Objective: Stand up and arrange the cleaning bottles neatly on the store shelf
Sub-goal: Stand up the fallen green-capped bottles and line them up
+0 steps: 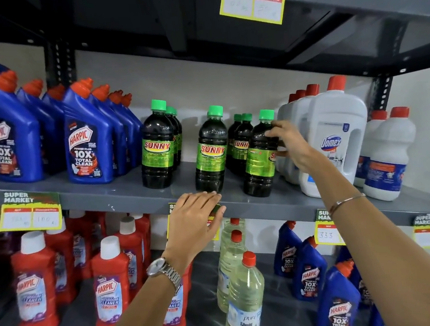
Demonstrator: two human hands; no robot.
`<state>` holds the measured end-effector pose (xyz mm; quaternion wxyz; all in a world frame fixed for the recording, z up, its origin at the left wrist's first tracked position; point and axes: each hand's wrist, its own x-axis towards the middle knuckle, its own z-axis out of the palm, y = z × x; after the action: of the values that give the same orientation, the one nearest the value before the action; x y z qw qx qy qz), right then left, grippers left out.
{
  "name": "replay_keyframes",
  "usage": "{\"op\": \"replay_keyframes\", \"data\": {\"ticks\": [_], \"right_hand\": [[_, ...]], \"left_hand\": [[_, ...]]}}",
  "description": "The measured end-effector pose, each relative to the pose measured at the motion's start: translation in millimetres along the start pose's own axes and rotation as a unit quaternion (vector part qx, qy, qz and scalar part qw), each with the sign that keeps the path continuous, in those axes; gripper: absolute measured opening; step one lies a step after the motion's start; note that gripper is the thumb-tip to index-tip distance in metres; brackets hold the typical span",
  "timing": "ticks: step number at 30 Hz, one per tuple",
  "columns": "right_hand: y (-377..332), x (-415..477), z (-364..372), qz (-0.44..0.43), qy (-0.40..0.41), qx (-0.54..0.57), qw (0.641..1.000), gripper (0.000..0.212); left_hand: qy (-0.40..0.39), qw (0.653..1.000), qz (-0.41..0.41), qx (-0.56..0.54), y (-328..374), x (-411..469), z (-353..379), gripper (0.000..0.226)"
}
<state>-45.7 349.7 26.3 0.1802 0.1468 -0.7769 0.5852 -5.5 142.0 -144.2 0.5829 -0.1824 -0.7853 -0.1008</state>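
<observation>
The dark Sunny bottles (209, 150) with green caps stand upright in loose clusters on the middle grey metal shelf (123, 194), between a row of blue Harpic bottles (87, 137) on the left and white Domex jugs (334, 136) on the right. The right hand (291, 143) reaches in with its fingers (271, 132) clamped around the rightmost Sunny bottle (259, 156), which leans slightly and sits just beside the jugs. The left hand (195, 221) rests flat on the shelf's front edge, fingers together and holding nothing, covering part of a yellow price tag (29, 212). The lower shelf (206, 311) carries red Harpic bottles (110, 283), clear liquid bottles (242, 295) and more blue ones. A pale wall (201, 80) backs the rack.
</observation>
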Motion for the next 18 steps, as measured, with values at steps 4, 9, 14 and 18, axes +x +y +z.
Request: {"op": "replay_keyframes", "data": {"ticks": [4, 9, 14, 18], "right_hand": [[-0.9, -1.2, -2.4, -0.032, 0.022, -0.054, 0.998, 0.052], [-2.9, -2.6, 0.2, -0.024, 0.035, -0.064, 0.997, 0.063], [-0.1, -7.8, 3.8, 0.011, -0.009, 0.009, 1.000, 0.044], [-1.2, -10.2, -0.3, 0.001, 0.004, -0.019, 1.000, 0.051]], "left_hand": [[-0.005, 1.000, 0.000, -0.005, -0.6, 0.7, 0.8, 0.029], [-0.012, 1.000, 0.002, -0.003, -0.6, 0.9, -0.5, 0.030], [-0.015, 1.000, -0.001, -0.002, -1.7, 0.0, 0.6, 0.031], [-0.013, 1.000, 0.001, -0.005, -1.1, 0.3, 1.3, 0.031]]}}
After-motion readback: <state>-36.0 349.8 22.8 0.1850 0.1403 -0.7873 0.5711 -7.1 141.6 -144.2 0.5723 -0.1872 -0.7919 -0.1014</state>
